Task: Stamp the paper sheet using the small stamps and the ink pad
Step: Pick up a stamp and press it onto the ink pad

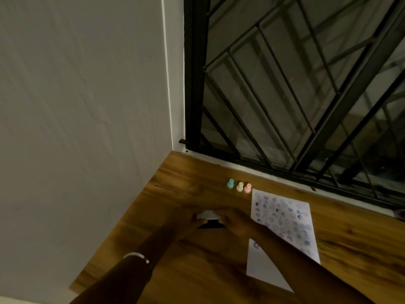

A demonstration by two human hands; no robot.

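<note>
**Both hands at the ink pad**

Nowhere is any writing readable; the stamped sheet (285, 222) shows only blurred blue round marks. Both hands meet on the ink pad (209, 220) on the wooden table (175, 189): left hand (192, 224) and right hand (235, 222) grip its sides, its white lid raised. Three small stamps (240, 186) stand just beyond. A second sheet (263, 266) lies under the right forearm.

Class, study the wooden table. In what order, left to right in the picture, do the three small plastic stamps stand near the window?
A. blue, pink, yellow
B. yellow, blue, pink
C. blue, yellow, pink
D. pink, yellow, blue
C: the small blue plastic stamp stands leftmost, the pale yellow stamp in the middle, and the pink stamp rightmost, beside the densely stamped white paper sheet.
</note>
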